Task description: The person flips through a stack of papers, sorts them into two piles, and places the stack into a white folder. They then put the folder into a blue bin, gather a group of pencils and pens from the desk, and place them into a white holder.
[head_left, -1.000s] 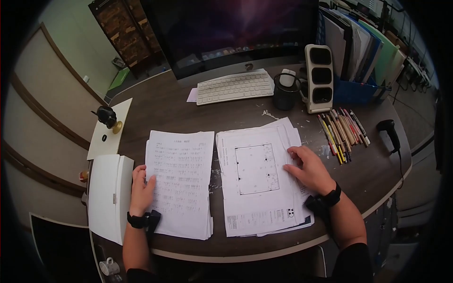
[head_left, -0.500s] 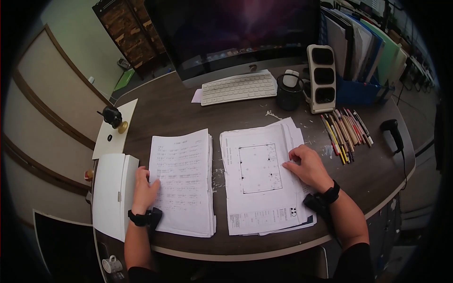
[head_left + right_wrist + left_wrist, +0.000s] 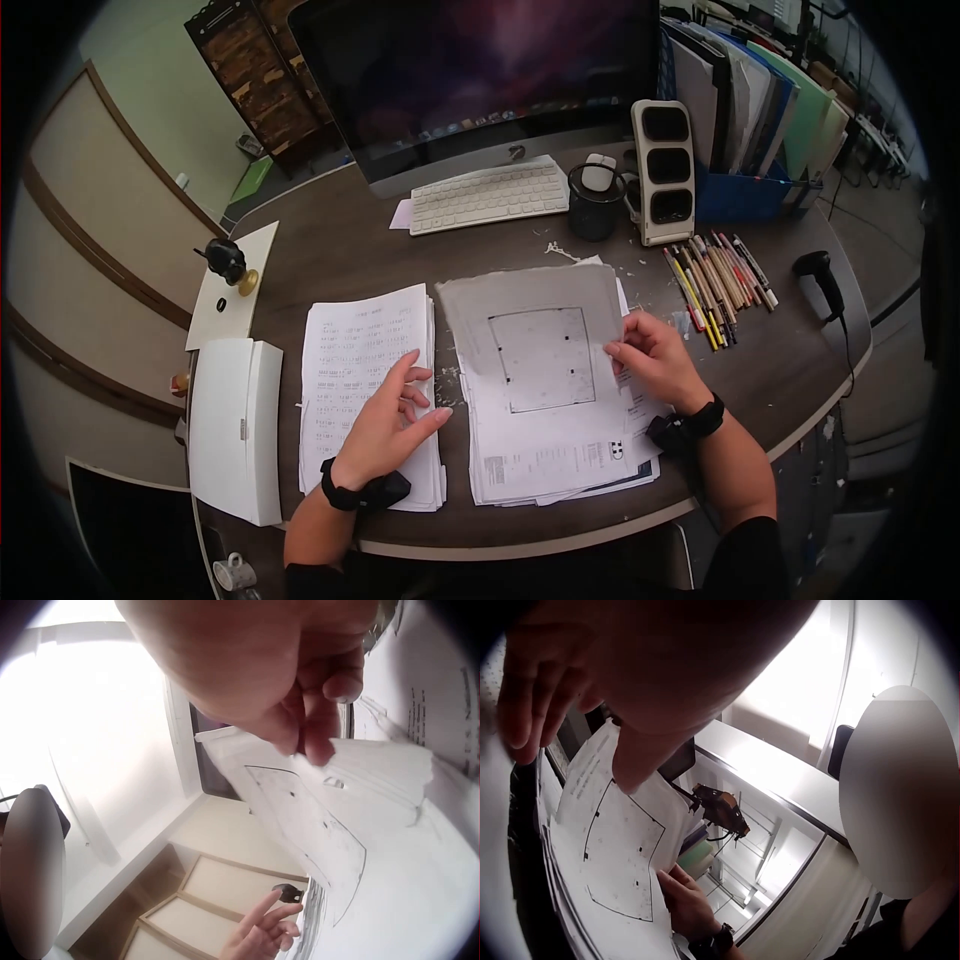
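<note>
My right hand (image 3: 655, 365) pinches the right edge of a sheet of paper (image 3: 545, 440) printed with a rectangular plan. In the right wrist view its thumb and fingertips meet at the sheet's frayed edge. The upper part of this sheet lifts and bends up off the paper pile under it, looking grey in the shade. My left hand (image 3: 385, 430) holds nothing; its fingers are loosely spread, thumb pointing toward the plan sheet. It is over the right part of another stack of paper (image 3: 365, 330), covered in rows of print, and hides some of it.
A keyboard (image 3: 490, 197) and monitor stand behind the papers. To the right are a black mesh cup (image 3: 596, 212), a pale three-slot holder (image 3: 665, 165), several pencils (image 3: 720, 285) and a black handheld device (image 3: 822, 285). A white box (image 3: 235, 430) sits left. Paper scraps litter the desk.
My left hand has moved right, from the printed stack's left edge to over its right part. The plan sheet's upper part has risen, with my right hand at its right edge.
</note>
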A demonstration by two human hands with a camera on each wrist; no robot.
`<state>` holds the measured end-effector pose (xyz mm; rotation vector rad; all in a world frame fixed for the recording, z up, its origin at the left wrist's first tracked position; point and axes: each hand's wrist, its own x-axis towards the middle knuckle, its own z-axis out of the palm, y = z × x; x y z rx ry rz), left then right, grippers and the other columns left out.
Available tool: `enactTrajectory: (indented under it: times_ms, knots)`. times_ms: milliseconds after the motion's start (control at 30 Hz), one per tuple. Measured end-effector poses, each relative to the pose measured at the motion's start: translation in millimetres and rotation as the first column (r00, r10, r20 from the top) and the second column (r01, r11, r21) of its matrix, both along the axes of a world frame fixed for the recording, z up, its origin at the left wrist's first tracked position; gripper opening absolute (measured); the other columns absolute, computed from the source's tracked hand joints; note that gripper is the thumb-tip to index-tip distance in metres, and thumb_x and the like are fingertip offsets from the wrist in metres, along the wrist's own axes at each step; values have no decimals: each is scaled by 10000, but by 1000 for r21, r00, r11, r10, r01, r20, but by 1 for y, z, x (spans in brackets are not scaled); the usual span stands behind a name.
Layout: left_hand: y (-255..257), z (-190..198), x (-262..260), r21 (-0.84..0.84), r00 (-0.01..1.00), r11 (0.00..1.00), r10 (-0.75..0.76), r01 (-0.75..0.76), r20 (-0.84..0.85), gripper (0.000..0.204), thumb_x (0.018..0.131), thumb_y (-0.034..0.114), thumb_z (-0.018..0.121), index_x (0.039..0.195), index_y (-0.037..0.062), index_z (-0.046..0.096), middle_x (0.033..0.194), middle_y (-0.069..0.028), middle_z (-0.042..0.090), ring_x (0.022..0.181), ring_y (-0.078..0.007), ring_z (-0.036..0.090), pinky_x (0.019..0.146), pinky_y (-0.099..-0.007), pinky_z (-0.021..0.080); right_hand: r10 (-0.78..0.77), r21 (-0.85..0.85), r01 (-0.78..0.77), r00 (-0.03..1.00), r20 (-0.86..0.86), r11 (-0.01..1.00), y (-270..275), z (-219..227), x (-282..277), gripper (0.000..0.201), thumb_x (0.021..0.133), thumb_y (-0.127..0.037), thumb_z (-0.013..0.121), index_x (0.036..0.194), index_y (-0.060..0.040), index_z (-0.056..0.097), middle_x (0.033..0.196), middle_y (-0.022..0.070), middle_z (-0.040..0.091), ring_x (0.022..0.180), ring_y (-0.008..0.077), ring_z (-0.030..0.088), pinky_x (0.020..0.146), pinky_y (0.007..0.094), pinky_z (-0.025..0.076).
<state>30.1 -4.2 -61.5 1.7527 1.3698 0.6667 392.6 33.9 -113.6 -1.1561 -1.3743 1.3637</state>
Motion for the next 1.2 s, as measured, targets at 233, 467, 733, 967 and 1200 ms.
enactTrajectory:
  times_ms: [233, 467, 733, 967, 1200]
  knots:
    - [8, -20, -9, -270, 923, 956, -4, 116, 384, 522, 933, 115, 646, 1388, -14, 424, 1125, -90, 639, 899, -110, 602, 761, -251, 498, 161, 43, -158, 985, -64, 986, -15, 12, -18, 117, 921, -58, 641, 1020, -10, 602, 877, 17, 661, 779, 73, 632, 694, 206, 484]
    - [18, -55, -23, -420, 698, 907, 281, 31, 659, 312, 929, 31, 551, 1234, -36, 558, 1129, -114, 661, 965, -166, 647, 880, -306, 512, -199, 220, 121, 905, 375, 968, 6, 0, 4, 194, 883, -96, 674, 1056, -22, 626, 878, 28, 639, 762, 89, 585, 694, 239, 474]
    - [22, -60, -25, -438, 646, 898, 314, 36, 696, 338, 896, -12, 524, 1231, -54, 546, 1160, -140, 657, 1016, -212, 656, 929, -342, 510, -141, 238, 2, 811, 567, 971, 10, 5, -6, 321, 802, -192, 750, 1037, -15, 622, 939, 123, 612, 789, 232, 587, 722, 336, 494]
    - [22, -57, -25, -423, 623, 903, 287, 78, 728, 336, 912, -11, 524, 1245, -56, 546, 1178, -134, 648, 1056, -198, 639, 951, -334, 494, -159, 222, 8, 721, 674, 975, 12, 4, -11, 408, 763, -238, 803, 1042, -4, 618, 945, 115, 585, 780, 215, 569, 716, 327, 496]
    - [22, -60, -27, -438, 625, 894, 293, 88, 724, 332, 926, 2, 530, 1255, -48, 535, 1181, -137, 647, 1053, -200, 641, 943, -338, 503, -216, 262, 25, 644, 734, 965, 11, 2, -17, 446, 726, -267, 821, 1028, -10, 618, 936, 131, 595, 832, 279, 592, 746, 365, 493]
